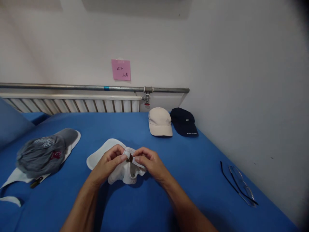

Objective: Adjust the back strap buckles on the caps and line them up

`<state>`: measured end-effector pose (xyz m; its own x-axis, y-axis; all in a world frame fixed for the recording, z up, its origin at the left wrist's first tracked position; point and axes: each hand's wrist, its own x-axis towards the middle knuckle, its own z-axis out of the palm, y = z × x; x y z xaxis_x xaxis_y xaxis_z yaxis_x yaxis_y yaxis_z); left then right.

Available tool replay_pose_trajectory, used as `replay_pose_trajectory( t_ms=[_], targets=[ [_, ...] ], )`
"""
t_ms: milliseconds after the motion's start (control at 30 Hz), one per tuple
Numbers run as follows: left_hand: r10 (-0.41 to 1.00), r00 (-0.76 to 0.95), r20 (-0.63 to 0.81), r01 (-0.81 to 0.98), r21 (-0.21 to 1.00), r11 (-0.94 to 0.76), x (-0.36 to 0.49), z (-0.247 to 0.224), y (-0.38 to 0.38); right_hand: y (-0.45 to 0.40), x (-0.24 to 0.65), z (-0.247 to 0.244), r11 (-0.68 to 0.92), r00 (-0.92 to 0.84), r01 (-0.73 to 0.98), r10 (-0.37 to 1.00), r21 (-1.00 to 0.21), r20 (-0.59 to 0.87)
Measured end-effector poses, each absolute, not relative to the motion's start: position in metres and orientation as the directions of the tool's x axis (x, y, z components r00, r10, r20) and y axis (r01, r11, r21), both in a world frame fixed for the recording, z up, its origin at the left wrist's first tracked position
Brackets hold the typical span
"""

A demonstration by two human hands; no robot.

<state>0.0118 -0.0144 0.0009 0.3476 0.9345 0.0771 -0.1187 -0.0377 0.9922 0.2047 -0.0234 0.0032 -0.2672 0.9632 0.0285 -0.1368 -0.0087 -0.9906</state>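
A white cap [102,153] lies on the blue sheet in front of me, its brim pointing to the far left. My left hand [112,162] pinches one side of the cap's back strap between thumb and fingers. On the other side of the small dark buckle [130,158], my right hand [148,161] pinches the strap too. The buckle sits between my fingertips, and how the strap runs through it is too small to tell. The cap's crown is crumpled below my hands.
A grey cap [44,153] with white straps lies at the left. A beige cap [159,120] and a navy cap [184,121] stand side by side near the wall. Eyeglasses [238,183] lie at the right edge. Behind the bed are a radiator [96,104] and a pipe [79,87].
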Motion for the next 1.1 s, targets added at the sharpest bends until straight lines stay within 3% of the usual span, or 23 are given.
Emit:
replay_pose_trajectory(
  t_ms=[200,267,400,500,800,1100],
  targets=[
    [0.953,0.283,0.106,-0.117,0.99,-0.075,0.007,0.002,-0.014,-0.023,0.215,0.005,0.073,-0.27,-0.071,0.959,-0.995,0.089],
    [0.957,0.266,0.117,-0.133,0.988,-0.084,0.006,0.003,-0.013,-0.024,0.213,0.006,0.17,-0.229,0.006,0.96,-0.985,0.164],
    [0.917,0.37,0.148,-0.069,0.989,-0.132,0.012,0.006,-0.015,-0.031,0.204,0.01,0.47,-0.211,0.278,0.881,-0.838,0.424],
    [0.89,0.414,0.193,-0.026,0.979,-0.201,0.017,0.009,-0.015,-0.035,0.198,0.009,0.573,-0.27,0.344,0.819,-0.744,0.506],
    [0.886,0.406,0.226,0.089,0.955,-0.284,0.015,0.011,-0.014,-0.036,0.199,0.007,0.52,-0.316,0.415,0.852,-0.747,0.418],
    [0.878,0.417,0.237,0.072,0.954,-0.291,0.014,0.01,-0.014,-0.036,0.2,0.008,0.469,-0.3,0.306,0.874,-0.829,0.383]
  ],
)
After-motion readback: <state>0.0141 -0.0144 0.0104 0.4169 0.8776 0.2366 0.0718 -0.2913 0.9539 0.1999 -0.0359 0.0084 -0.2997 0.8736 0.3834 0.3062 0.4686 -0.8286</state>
